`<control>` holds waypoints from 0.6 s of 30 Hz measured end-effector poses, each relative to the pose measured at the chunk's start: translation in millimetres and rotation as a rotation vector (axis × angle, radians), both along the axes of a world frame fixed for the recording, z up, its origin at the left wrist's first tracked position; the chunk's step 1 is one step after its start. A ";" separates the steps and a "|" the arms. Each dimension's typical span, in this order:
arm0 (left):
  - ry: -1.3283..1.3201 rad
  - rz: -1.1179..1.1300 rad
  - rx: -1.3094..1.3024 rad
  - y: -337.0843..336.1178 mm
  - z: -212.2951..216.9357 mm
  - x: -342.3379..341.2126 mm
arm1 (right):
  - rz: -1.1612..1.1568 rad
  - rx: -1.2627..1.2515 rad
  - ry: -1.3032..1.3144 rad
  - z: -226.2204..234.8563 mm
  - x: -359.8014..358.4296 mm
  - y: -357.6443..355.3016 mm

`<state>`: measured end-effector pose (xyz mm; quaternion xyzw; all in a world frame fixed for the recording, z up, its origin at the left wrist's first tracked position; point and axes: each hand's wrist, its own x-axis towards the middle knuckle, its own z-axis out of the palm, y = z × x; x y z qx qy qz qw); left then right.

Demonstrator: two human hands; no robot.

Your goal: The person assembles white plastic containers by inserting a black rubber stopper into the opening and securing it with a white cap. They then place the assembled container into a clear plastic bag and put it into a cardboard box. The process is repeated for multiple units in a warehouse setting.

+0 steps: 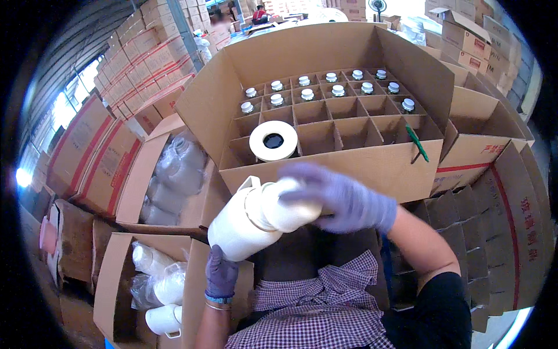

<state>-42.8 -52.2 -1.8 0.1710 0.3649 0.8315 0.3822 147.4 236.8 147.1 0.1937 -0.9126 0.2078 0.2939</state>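
- The divided carton (325, 160) stands open with its flaps raised; silver-capped bottles (338, 91) fill its two back rows of cells, and one more sits at the right end of the next row.
- The white jug (237, 228) is in front of the divided carton, tilted, with its top leaning to the right and its handle on the side toward that carton.
- The left hand (222, 272), gloved, is in front of the divided carton's left part; its grip holds the jug's lower end, thumb against the side.
- The right hand (343, 198), also gloved, is just in front of the divided carton, its fingers over the white rounded top piece (285, 210) on the jug. It is blurred, so I cannot tell how tightly its grip is closed.
- A white ring-shaped piece (273, 154) with a dark centre sits at the divided carton's front left.
- A green pen-like stick (417, 143) leans on the divided carton's front edge, near its right corner.
- Left of the divided carton, an open box (197, 210) holds clear-wrapped containers (180, 166); nearer the person than these, another box (110, 285) holds more white jugs (163, 319), some bagged.
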 end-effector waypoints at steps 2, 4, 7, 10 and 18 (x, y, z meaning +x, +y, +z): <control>0.160 0.034 -0.092 -0.4 7.5 0.7 | -0.085 0.075 0.017 -18.8 11.4 -15.0; 0.343 0.143 -0.212 -5.5 22.7 10.5 | -0.231 -0.241 -0.058 -33.5 25.3 -22.1; 0.761 0.256 -0.408 -7.3 59.8 31.7 | -0.340 -1.067 -0.318 -93.2 31.2 -16.4; 1.790 0.335 -0.155 4.6 115.5 40.9 | -0.037 -1.862 -1.070 -133.6 33.5 -24.5; 1.907 -0.292 -0.186 86.2 120.1 68.5 | -0.646 -1.132 0.210 -161.8 51.8 -65.8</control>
